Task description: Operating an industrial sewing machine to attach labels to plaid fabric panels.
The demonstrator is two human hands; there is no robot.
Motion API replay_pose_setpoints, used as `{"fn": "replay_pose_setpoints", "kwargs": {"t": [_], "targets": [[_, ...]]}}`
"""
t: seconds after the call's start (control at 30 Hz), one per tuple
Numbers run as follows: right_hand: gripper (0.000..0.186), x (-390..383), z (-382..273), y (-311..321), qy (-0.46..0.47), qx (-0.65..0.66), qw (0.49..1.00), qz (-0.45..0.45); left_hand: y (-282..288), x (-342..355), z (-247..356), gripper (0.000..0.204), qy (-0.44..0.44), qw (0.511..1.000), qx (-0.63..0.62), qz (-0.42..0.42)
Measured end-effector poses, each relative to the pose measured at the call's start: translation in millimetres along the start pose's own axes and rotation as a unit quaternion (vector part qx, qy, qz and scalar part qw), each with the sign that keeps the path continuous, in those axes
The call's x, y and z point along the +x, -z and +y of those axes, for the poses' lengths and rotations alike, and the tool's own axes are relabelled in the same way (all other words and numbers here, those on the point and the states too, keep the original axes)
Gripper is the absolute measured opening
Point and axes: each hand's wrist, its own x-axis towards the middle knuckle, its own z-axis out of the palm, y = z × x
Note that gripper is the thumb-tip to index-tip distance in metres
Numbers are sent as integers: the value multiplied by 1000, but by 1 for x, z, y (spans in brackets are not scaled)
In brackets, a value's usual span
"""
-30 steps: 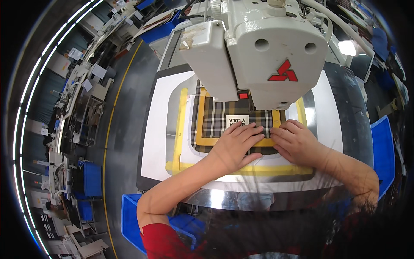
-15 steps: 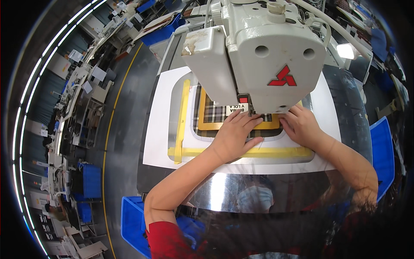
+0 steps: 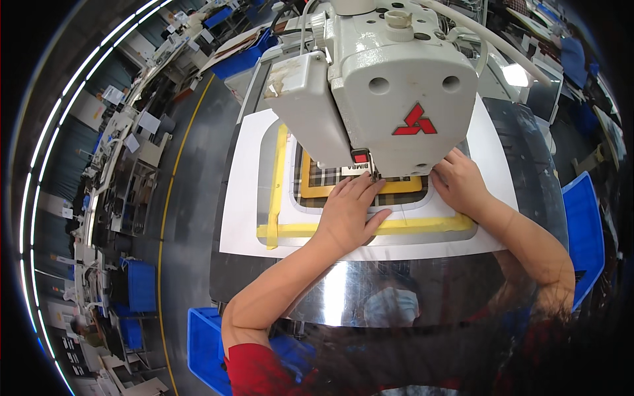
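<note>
Plaid fabric (image 3: 321, 177) in black, white and tan lies under the head of a white sewing machine (image 3: 403, 72). A yellow rectangular frame (image 3: 317, 192) rests on the fabric around a white label (image 3: 354, 167) with dark print, partly hidden by the machine. My left hand (image 3: 347, 214) lies flat with its fingers stretched over the frame's near edge, the fingertips close by the needle area. To the right of the frame, my right hand (image 3: 461, 185) rests at the fabric's edge with thumb and fingers apart; some fingertips are hidden by the machine head.
A white sheet (image 3: 247, 185) with yellow tape strips (image 3: 370, 230) surrounds the fabric on the table. Shiny metal (image 3: 330, 294) covers the table's near edge. Blue bins (image 3: 205, 343) stand at both sides. Beyond the yellow floor line, cluttered workbenches (image 3: 125, 142) run along the left.
The machine head appears farther left and slightly lower in the picture, covering more of the label. My left hand has shifted slightly left; my right hand stays beside the frame.
</note>
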Motion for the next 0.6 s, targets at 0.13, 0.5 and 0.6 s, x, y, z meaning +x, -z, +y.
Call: {"fn": "replay_pose_setpoints", "kwargs": {"t": [0.13, 0.5, 0.6], "targets": [[7, 1, 4, 0, 27, 6, 1000, 0, 0, 6, -2, 44, 8, 1000, -14, -10], [8, -5, -8, 27, -20, 63, 998, 11, 3, 10, -2, 41, 10, 999, -19, -26], [7, -5, -15, 33, 4, 54, 999, 0, 4, 11, -1, 40, 10, 1000, -23, -10]]}}
